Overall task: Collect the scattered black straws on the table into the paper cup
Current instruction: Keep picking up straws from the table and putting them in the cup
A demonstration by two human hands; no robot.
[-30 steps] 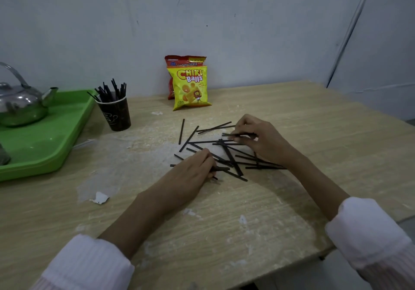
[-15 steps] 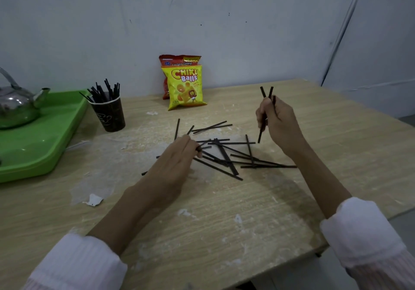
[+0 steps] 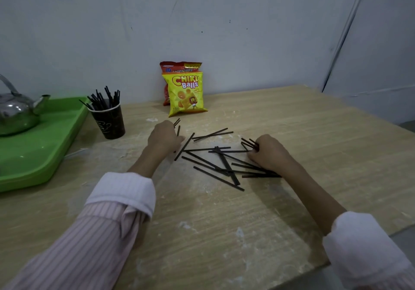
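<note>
Both hands rest low on the wooden table [image 3: 292,119], at either end of a loose heap of black straws [image 3: 221,163] that lie crossed over one another near the table's middle. The left hand [image 3: 165,138] is curled at the heap's left edge, its fingers closed around a few straws whose tips [image 3: 177,123] stick out beyond the knuckles toward the wall. The right hand [image 3: 269,151] is clenched at the heap's right side, gripping a small bundle of straws; their ends [image 3: 248,142] fan out to the left of the fingers, while its wrist lies over the ends of several loose straws. To the left of the heap, well apart from both hands, stands the dark paper cup [image 3: 110,121], upright and already holding a bunch of straws that lean outward above its rim. Just beside the cup lies a green tray [image 3: 33,155] bearing a shiny metal kettle [image 3: 15,112]. At the back, against the wall, a yellow Chiki Balls snack bag [image 3: 186,94] stands in front of a red packet [image 3: 179,67]. Both forearms wear pale striped sleeves with turned-back cuffs, the left [image 3: 121,192] nearer the table's middle.
</note>
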